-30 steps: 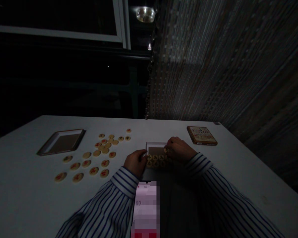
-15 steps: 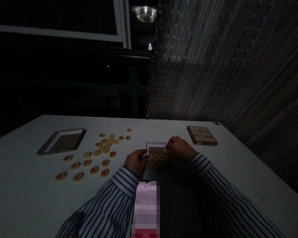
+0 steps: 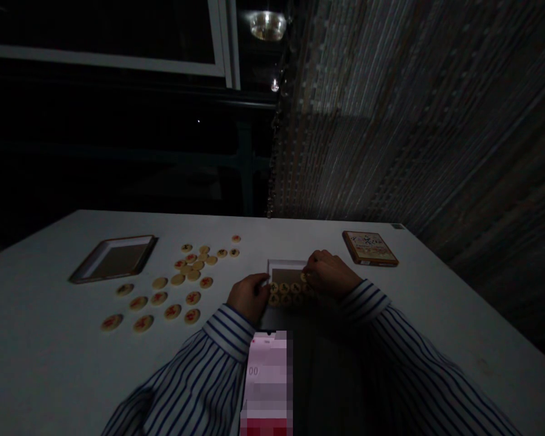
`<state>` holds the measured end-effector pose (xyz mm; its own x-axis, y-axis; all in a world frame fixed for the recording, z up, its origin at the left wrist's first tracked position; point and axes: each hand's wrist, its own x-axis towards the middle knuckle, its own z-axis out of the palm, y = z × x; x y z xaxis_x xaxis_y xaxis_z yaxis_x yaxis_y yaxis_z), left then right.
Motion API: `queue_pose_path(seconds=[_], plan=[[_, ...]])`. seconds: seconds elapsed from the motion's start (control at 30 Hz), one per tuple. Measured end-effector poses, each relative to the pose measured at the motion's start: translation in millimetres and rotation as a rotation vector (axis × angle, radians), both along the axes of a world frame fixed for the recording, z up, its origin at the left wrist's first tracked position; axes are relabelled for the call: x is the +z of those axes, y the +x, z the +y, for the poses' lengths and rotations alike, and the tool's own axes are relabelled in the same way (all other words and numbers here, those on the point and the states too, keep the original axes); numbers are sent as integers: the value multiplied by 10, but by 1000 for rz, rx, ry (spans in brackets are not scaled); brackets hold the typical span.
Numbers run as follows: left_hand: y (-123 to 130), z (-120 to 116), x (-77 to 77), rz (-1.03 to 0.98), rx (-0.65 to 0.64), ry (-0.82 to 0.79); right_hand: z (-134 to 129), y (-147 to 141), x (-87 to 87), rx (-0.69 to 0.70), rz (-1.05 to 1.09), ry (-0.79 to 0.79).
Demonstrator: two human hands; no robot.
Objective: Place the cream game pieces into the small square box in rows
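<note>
In the head view a shallow white box (image 3: 285, 276) lies on the table in front of me. Two rows of round Chinese chess pieces (image 3: 284, 288) with dark characters fill its near part. My left hand (image 3: 249, 299) is closed on the box's left wall, thumb and fingers at the edge. Over the right side of the box, my right hand (image 3: 331, 274) pinches another chess piece (image 3: 304, 277), partly hidden by the fingers. The right end of the rows lies in shadow under that hand.
Several loose chess pieces (image 3: 193, 275), some with red characters, some plain side up, are spread left of the box. An open box half (image 3: 78, 272) stands far left. A printed box cover (image 3: 371, 249) lies right. A lit phone (image 3: 266, 378) is nearest me; a string curtain (image 3: 345, 121) hangs behind.
Almost nothing differs. My right hand and the piece in it have shifted very slightly; my left hand stays at the box's left wall.
</note>
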<state>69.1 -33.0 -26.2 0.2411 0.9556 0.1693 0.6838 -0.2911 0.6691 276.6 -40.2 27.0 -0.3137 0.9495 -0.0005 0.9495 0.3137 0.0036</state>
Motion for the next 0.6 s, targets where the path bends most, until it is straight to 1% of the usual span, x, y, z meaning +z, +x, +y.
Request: queue_pose_path(seconds=[0.27,0.43,0.6], plan=[[4,-19,57,16,-1,-12,-15,-14,32,-7,-8,-14],[-2,-13,37,19,-3,-2,-13,-25,42,-12,-17,-39],[-1,-6,18,-1,-15,0,-4,-8,36,-4,-17,-23]])
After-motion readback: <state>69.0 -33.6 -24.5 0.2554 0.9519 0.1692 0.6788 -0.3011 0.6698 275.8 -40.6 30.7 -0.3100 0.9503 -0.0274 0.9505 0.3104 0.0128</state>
